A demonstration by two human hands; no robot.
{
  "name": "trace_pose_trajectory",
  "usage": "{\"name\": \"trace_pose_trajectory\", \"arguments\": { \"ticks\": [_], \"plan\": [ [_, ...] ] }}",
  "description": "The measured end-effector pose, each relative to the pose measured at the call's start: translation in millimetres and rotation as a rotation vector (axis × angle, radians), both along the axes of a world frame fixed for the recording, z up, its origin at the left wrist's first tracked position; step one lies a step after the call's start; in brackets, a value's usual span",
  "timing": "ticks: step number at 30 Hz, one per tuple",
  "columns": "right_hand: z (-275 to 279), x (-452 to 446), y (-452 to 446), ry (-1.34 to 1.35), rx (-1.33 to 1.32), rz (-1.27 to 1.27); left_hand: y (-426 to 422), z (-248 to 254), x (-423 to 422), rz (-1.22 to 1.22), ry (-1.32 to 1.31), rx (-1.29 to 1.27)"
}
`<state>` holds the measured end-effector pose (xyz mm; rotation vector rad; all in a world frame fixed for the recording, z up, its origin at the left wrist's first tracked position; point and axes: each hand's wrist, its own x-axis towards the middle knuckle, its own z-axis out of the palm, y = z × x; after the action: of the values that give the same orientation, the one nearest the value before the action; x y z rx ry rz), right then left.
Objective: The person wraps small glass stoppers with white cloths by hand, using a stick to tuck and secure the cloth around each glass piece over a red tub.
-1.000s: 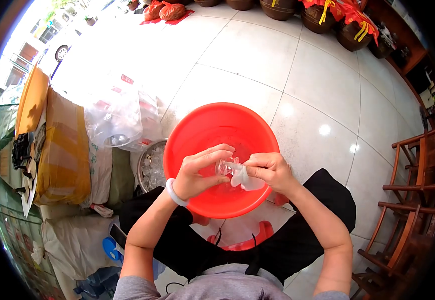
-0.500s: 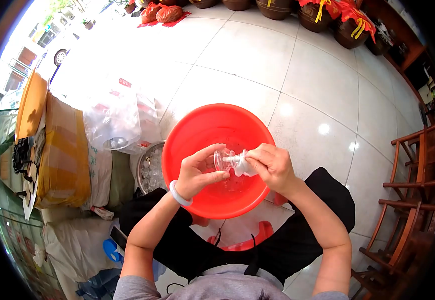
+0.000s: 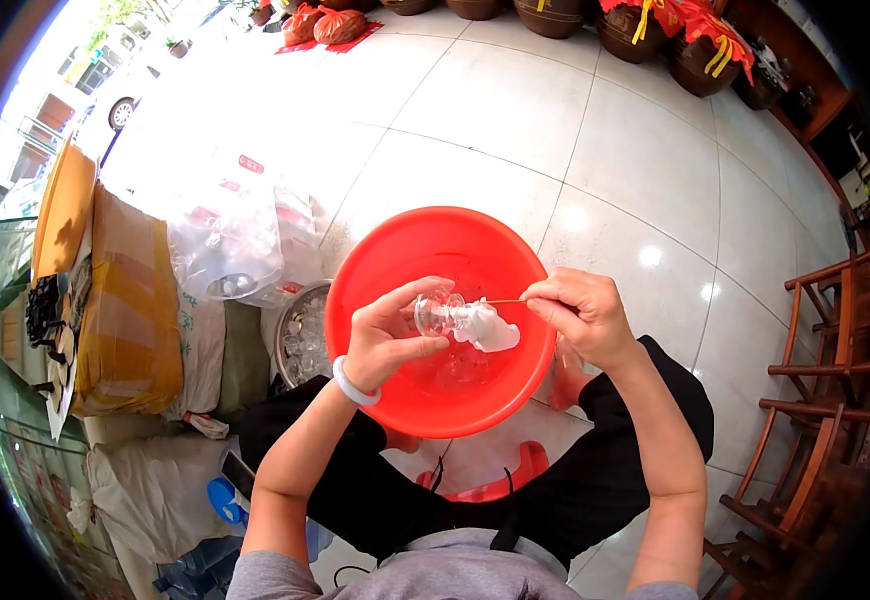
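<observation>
My left hand grips a small clear vessel between thumb and fingers, above a red basin. A white, crumpled, thin wrapping covers the vessel's right end and hangs down to the right. Just right of it, my right hand pinches the end of a thin yellowish-brown strand, which runs straight to the wrapping. Whether this strand is a rubber band or a stick, I cannot tell. The basin's bottom looks wet, with clear matter in it.
A metal bowl of clear pieces stands left of the basin, by clear plastic bags and a taped cardboard box. Wooden chairs line the right. Brown jars with some red covers stand at the back.
My right hand has moved off the white wrapping to the right, and the thin strand now shows stretched between them. The wrapping hangs looser. My left hand shifted slightly left with the vessel.
</observation>
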<state>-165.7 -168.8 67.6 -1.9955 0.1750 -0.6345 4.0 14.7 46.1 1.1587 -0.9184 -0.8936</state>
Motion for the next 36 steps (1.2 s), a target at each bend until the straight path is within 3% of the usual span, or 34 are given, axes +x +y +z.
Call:
{"name": "trace_pose_trajectory", "arguments": {
  "ticks": [20, 31, 35, 36],
  "plan": [
    [-6.5, 4.3, 8.9, -0.038, -0.071, 0.096, 1.9, -3.3, -2.8, -0.036, -0.127, 0.007],
    [-10.1, 10.9, 22.5, -0.026, 0.333, 0.108, 4.6, 1.4, 2.4, -0.056, -0.178, -0.009],
    [-9.0, 11.5, 28.7, -0.031, 0.285, 0.083, 6.1, 0.8, 3.1, -0.031, -0.278, 0.002],
    [-11.9, 12.4, 31.0, -0.085, 0.069, 0.020, 6.3, -0.2, 2.6, -0.013, -0.299, 0.003]
  ]
}}
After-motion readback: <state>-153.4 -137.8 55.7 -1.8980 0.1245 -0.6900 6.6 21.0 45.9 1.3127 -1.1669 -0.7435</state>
